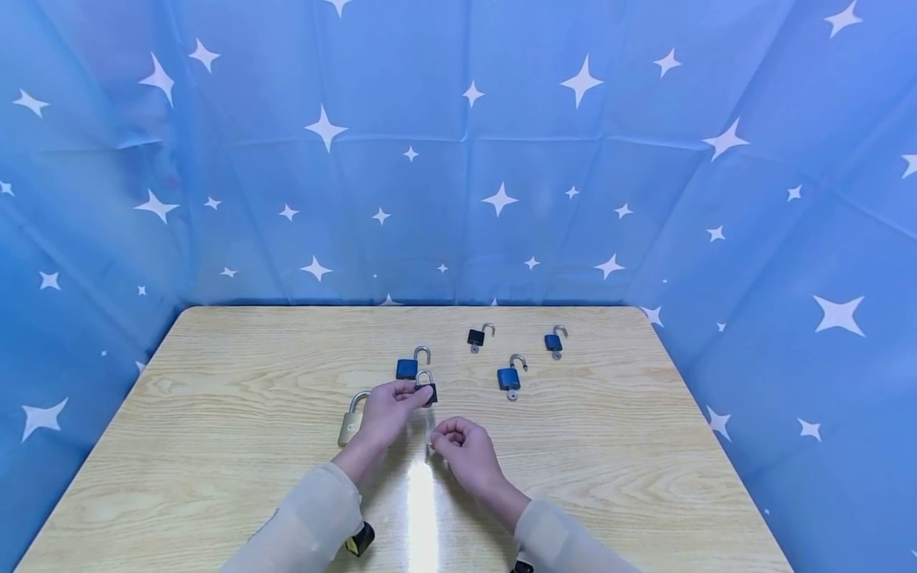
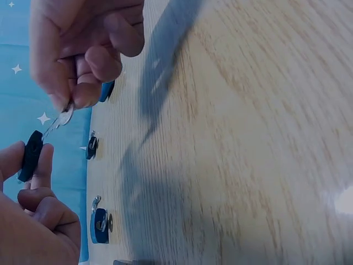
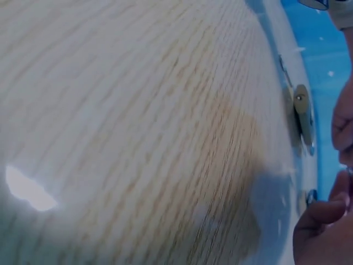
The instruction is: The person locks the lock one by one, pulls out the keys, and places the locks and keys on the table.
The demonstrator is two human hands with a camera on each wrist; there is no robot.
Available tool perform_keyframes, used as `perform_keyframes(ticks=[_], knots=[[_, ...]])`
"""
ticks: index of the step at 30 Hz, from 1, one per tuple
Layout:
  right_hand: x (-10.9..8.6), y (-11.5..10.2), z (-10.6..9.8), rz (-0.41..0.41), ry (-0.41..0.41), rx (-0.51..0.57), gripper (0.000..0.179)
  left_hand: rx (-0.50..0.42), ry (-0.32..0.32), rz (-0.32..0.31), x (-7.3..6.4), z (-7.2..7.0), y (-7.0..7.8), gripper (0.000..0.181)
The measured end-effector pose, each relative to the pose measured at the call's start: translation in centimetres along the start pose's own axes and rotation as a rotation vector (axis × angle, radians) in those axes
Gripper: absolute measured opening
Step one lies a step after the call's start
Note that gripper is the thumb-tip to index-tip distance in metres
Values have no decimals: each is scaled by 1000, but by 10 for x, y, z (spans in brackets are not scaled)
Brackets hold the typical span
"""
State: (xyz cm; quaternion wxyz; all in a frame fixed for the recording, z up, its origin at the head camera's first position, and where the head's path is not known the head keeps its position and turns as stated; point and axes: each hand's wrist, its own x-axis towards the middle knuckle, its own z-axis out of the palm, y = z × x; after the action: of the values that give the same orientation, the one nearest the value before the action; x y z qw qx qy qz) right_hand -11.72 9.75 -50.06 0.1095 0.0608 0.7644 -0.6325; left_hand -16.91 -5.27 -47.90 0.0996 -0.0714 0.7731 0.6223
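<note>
A small black padlock is pinched between the thumb and fingers of my left hand, its shackle upward, above the table. My right hand is just right of it and lower, pinching a small silver key. In the left wrist view the key's blade points at the underside of the padlock; whether the tip is inside cannot be told. Behind my left hand lies a blue padlock with a raised shackle. A brass padlock lies left of that hand, its shackle partly hidden.
Farther right on the wooden table lie a black padlock, a blue padlock and another blue padlock, each with an open shackle and a key in it. A blue star-patterned curtain hangs behind the table.
</note>
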Motion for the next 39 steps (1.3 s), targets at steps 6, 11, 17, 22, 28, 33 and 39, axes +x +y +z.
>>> perform_keyframes(ticks=[6,11,17,22,28,33,39], knots=[[-3,-2,-5,-6,-14,8,16,28,-2,-8,0,-4,0,38],[-2,-2,-9,-25,29,0,25,80,1,-40,0,-11,0,44],[2,1,-12,-27,96,-80,18,176,7,-49,-1,-20,0,45],[2,2,-13,-11,101,-100,13,259,-5,3,-2,-27,-4,29],[-1,0,-14,-14,78,-124,13,383,-35,48,-8,-34,-5,20],[-1,-1,-14,-20,55,-160,13,481,-54,110,-14,-35,-6,18],[-3,-1,-15,-14,37,-204,18,576,-55,145,-18,-31,-12,14]])
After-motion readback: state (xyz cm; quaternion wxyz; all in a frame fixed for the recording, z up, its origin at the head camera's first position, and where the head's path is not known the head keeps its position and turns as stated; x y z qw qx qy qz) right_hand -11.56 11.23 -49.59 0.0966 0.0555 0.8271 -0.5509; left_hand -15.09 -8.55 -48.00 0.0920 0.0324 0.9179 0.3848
